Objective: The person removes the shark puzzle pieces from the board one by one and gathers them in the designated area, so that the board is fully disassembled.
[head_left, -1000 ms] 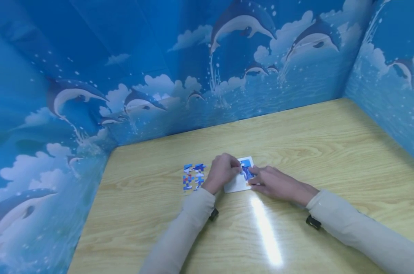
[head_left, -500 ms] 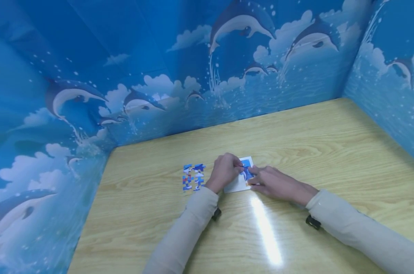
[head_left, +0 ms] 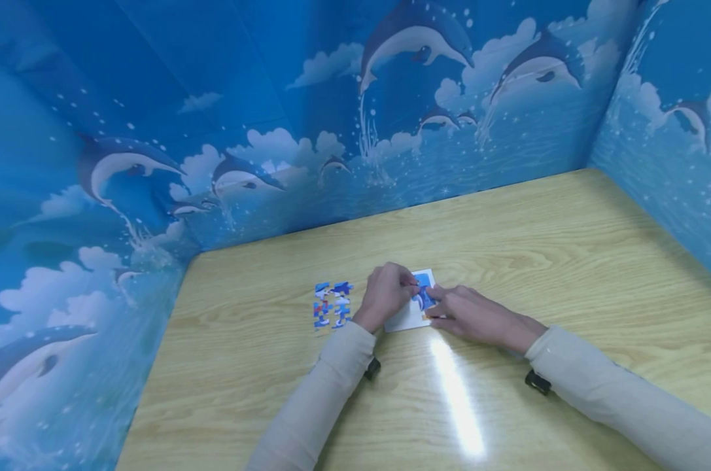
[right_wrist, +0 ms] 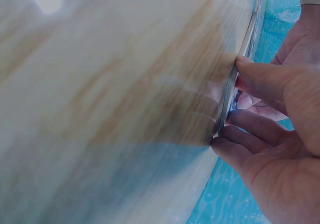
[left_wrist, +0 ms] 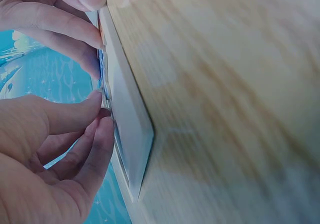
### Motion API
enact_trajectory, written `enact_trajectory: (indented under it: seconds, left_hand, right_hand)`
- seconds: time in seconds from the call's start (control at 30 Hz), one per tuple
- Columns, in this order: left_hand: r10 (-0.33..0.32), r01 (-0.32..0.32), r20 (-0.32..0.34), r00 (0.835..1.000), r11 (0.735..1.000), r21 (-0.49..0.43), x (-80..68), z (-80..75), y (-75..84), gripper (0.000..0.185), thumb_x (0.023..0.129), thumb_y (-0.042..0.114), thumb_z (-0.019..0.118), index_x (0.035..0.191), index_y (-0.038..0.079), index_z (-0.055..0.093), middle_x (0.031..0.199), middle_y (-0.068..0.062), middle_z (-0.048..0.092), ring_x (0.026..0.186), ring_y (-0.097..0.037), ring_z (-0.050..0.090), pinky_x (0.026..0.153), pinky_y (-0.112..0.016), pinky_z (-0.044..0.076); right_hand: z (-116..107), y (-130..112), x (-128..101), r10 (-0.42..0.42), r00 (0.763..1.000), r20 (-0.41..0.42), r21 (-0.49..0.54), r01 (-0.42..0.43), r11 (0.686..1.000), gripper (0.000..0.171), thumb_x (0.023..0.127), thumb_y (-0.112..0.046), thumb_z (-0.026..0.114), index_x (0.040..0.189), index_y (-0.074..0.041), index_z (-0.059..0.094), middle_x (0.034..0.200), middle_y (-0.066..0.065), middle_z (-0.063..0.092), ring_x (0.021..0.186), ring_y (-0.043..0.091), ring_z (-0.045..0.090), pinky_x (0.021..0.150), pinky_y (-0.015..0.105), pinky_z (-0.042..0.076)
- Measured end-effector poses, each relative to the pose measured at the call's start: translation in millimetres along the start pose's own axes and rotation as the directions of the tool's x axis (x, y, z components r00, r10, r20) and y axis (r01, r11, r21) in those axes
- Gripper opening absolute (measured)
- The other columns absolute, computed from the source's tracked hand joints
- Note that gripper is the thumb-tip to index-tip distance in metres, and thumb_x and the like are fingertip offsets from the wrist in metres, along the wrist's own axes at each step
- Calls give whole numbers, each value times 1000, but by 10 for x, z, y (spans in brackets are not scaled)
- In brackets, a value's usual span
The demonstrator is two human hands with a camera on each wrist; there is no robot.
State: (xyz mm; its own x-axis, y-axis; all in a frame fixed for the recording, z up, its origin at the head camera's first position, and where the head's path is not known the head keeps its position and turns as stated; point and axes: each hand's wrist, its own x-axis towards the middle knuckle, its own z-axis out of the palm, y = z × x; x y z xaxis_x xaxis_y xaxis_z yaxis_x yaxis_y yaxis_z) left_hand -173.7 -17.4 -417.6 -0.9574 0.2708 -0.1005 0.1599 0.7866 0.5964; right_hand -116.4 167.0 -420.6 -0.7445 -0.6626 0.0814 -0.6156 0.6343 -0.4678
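Observation:
A white puzzle board (head_left: 403,318) lies on the table, its right part covered by joined blue picture pieces (head_left: 421,299). Over the board's middle, my left hand (head_left: 384,292) pinches a small jigsaw piece between thumb and fingers, at the edge of the joined part; the fingertips mostly hide the piece. My right hand (head_left: 471,314) holds the board's right side, fingers on the joined pieces and edge. In the left wrist view the board (left_wrist: 131,121) appears nearly edge-on. The right wrist view shows the right thumb and fingers (right_wrist: 235,151) along its edge.
Left of the board, several loose jigsaw pieces (head_left: 341,288) lie in rough rows on the wood-grain table (head_left: 243,366). Dolphin-printed blue walls (head_left: 308,190) rise at the back and both sides. A bright light reflection (head_left: 458,399) crosses the tabletop in front.
My left hand and forearm have shifted slightly to the right along the board since the earliest frame. The right hand, board and loose pieces look unmoved.

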Motion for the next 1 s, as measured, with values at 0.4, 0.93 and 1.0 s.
enact_trajectory:
  seconds: [0.4, 0.93, 1.0]
  left_hand:
    - [-1, 1, -42, 999, 1000, -7, -8, 3, 21, 5, 85, 16, 83, 89, 14, 79, 80, 4, 74, 76, -9, 64, 73, -26, 52]
    - [-35, 29, -82, 996, 997, -73, -79, -156, -87, 5, 85, 14, 82, 87, 12, 78, 80, 3, 72, 72, -11, 63, 68, -26, 52]
    - [-41, 35, -86, 995, 997, -71, -85, -183, -118, 5, 85, 14, 82, 87, 13, 78, 80, 3, 71, 72, -11, 63, 67, -26, 52]
  right_hand:
    - [-5, -8, -3, 7, 1000, 2, 5, -7, 1000, 21, 93, -10, 73, 111, -1, 75, 137, 35, 52, 113, 45, 64, 96, 54, 51]
    - [11, 4, -8, 12, 1000, -11, 17, -12, 1000, 21, 93, -11, 73, 112, -2, 75, 138, 35, 52, 118, 47, 61, 100, 54, 48]
    - [13, 4, -5, 9, 1000, -15, 13, -9, 1000, 21, 93, -11, 73, 111, -2, 75, 137, 35, 52, 119, 47, 60, 100, 54, 47]
